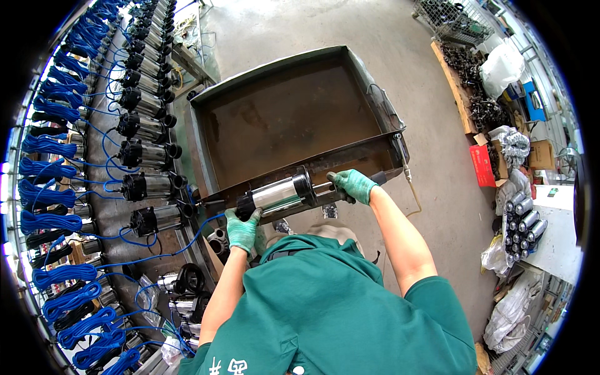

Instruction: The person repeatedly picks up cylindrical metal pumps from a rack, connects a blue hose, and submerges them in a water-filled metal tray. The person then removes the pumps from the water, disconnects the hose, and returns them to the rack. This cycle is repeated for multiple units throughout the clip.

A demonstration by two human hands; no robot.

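Observation:
A submersible pump [275, 192] with a shiny steel body and black ends lies across the near edge of a water tank [206, 147]. My left hand [242, 230], in a green glove, grips the pump's black left end from below. At its other end, my gloved right hand [353, 185] is closed around a metal rod [323, 186] that meets the black cap. The rod's far part is hidden by my fingers. A blue cable [200, 234] runs from the pump's left end toward the bench on the left.
Rows of similar pumps [147, 153] with coiled blue cables [50, 147] line the left bench [115, 247]. Brownish water fills the tank. A thin hose [412, 187] hangs at its right corner. On the right stand a red box [482, 165] and a pile of metal cylinders [524, 225].

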